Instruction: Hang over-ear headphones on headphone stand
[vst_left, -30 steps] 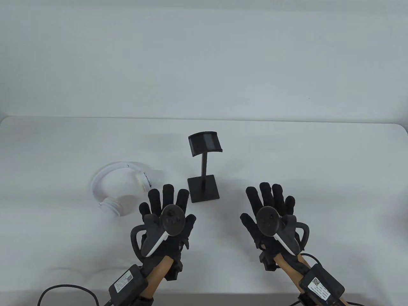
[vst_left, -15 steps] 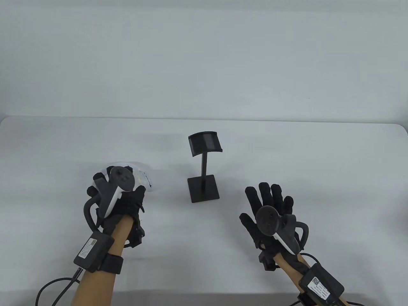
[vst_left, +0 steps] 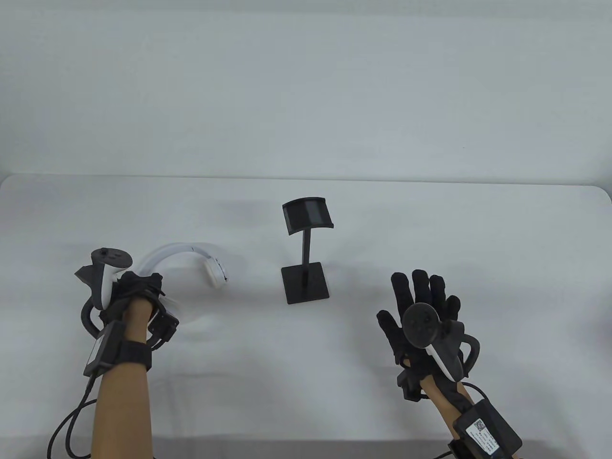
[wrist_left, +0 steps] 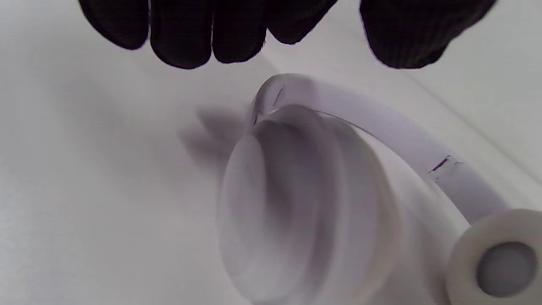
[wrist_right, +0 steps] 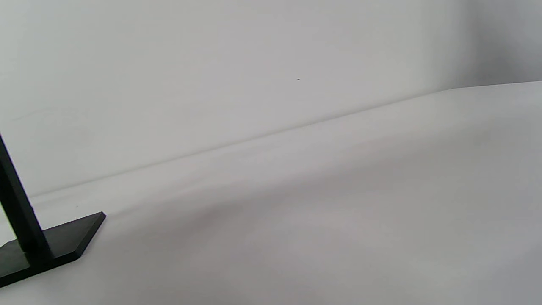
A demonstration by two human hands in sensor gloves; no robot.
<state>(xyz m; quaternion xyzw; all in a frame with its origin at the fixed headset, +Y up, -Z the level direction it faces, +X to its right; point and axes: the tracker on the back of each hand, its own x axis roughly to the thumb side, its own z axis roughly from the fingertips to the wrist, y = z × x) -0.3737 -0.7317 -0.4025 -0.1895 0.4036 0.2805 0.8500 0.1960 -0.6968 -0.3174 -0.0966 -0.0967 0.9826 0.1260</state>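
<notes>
White over-ear headphones [vst_left: 178,250] lie flat on the table at the left, with the far ear cup [vst_left: 216,273] showing. A black headphone stand [vst_left: 307,216] stands upright at the middle on a square base [vst_left: 306,283]. My left hand [vst_left: 142,290] hovers over the near ear cup [wrist_left: 296,203], turned on its side. In the left wrist view its fingers [wrist_left: 182,38] and thumb [wrist_left: 423,34] are spread above the cup and band [wrist_left: 381,131] without touching them. My right hand [vst_left: 420,296] is flat with fingers spread, empty, right of the stand.
The white table [vst_left: 430,224] meets a pale wall at the back. The right wrist view shows only the stand's base [wrist_right: 55,241], its post [wrist_right: 17,207] and bare table. Cables trail from both wrists at the front edge.
My left hand has moved left from beside the stand's base to over the headphones' near ear cup and rolled onto its side. My right hand has shifted slightly right and toward the front.
</notes>
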